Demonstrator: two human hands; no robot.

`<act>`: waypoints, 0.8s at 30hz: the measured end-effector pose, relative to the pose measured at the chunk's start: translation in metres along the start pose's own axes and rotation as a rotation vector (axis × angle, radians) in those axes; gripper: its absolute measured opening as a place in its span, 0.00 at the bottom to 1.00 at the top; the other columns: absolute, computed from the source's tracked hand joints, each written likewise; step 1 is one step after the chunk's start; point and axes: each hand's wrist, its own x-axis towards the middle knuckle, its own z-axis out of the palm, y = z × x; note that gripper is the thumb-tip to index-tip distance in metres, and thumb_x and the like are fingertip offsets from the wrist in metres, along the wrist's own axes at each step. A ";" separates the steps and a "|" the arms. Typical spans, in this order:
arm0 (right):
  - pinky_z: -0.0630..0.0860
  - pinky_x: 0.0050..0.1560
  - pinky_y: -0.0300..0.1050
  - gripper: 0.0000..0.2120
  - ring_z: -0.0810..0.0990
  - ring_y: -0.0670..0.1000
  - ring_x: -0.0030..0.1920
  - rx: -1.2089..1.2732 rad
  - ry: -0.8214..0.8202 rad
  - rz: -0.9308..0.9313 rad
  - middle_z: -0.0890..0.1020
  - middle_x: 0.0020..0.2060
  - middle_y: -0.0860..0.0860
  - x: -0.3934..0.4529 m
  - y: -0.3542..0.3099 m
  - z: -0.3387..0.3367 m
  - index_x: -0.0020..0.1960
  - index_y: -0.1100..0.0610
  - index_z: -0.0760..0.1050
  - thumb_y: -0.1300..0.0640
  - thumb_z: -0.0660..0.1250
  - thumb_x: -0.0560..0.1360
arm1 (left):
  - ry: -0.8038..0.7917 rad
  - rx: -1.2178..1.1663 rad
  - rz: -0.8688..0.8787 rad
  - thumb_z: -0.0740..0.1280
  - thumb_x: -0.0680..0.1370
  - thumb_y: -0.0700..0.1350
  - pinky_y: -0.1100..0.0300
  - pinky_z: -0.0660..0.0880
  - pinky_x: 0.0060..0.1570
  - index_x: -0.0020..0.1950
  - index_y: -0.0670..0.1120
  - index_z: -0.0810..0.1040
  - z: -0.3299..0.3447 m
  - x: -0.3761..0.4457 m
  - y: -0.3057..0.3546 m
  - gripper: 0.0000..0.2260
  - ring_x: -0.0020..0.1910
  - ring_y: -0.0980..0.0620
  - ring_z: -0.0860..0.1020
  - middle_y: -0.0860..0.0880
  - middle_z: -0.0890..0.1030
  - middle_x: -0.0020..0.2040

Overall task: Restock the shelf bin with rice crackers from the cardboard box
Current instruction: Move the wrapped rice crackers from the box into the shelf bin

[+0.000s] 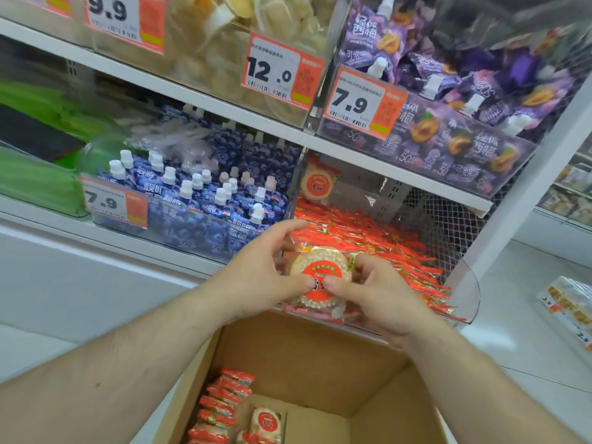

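Cardboard box (320, 357): nearest to the person and directly below the shelf bin, its top open. Standing this close under the bin, it probably keeps each carry short.
Stock left in the box (224, 408): a row of red-edged packets stands on edge along the box's left wall, and one packet lies face up on the floor beside them. Much of the box floor is bare, so I judge the restock well along.
Left hand (266, 274): above the box's far wall, at the bin's front lip. The thumb and curled fingers pinch the left edge of the rice cracker packet.
Right hand (378, 299): just beside the left hand, fingers curled round the packet's right edge, thumb pressed on its face.
Rice cracker packet (318, 277): clamped between both hands, label towards the person, right at the bin's front. Held by both edges, it seems to be squared up to stand in line.
Shelf bin (467, 283): clear plastic, just beyond the box. Red packets already stand in packed rows, with room left at the front.
Blueberry pouches (205, 193): the neighbouring bin to the left of the shelf bin.
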 end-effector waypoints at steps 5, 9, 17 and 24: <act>0.77 0.36 0.37 0.12 0.85 0.47 0.39 0.066 0.256 -0.065 0.85 0.47 0.55 0.054 -0.022 -0.026 0.55 0.60 0.78 0.62 0.72 0.72 | 0.201 0.426 0.157 0.70 0.76 0.45 0.75 0.62 0.59 0.73 0.56 0.65 -0.004 0.010 -0.005 0.27 0.60 0.66 0.66 0.59 0.65 0.67; 0.80 0.49 0.46 0.19 0.84 0.50 0.47 -0.007 0.363 -0.045 0.84 0.50 0.53 0.114 -0.022 -0.042 0.61 0.59 0.76 0.59 0.74 0.72 | 0.081 0.614 0.009 0.67 0.76 0.43 0.61 0.61 0.68 0.72 0.55 0.69 0.000 0.014 -0.016 0.24 0.74 0.53 0.60 0.51 0.52 0.78; 0.73 0.45 0.45 0.34 0.81 0.47 0.38 -0.104 0.455 0.050 0.81 0.51 0.51 0.189 -0.014 -0.030 0.71 0.62 0.66 0.51 0.75 0.72 | 0.067 0.607 -0.022 0.66 0.77 0.42 0.68 0.58 0.64 0.64 0.53 0.77 0.004 0.021 -0.020 0.16 0.72 0.58 0.63 0.57 0.60 0.75; 0.81 0.52 0.49 0.24 0.84 0.54 0.48 -0.495 0.628 0.085 0.84 0.49 0.54 0.220 -0.007 -0.023 0.58 0.59 0.76 0.41 0.71 0.72 | 0.087 0.579 -0.023 0.66 0.76 0.42 0.70 0.59 0.60 0.60 0.51 0.80 0.004 0.025 -0.022 0.13 0.68 0.58 0.67 0.58 0.62 0.73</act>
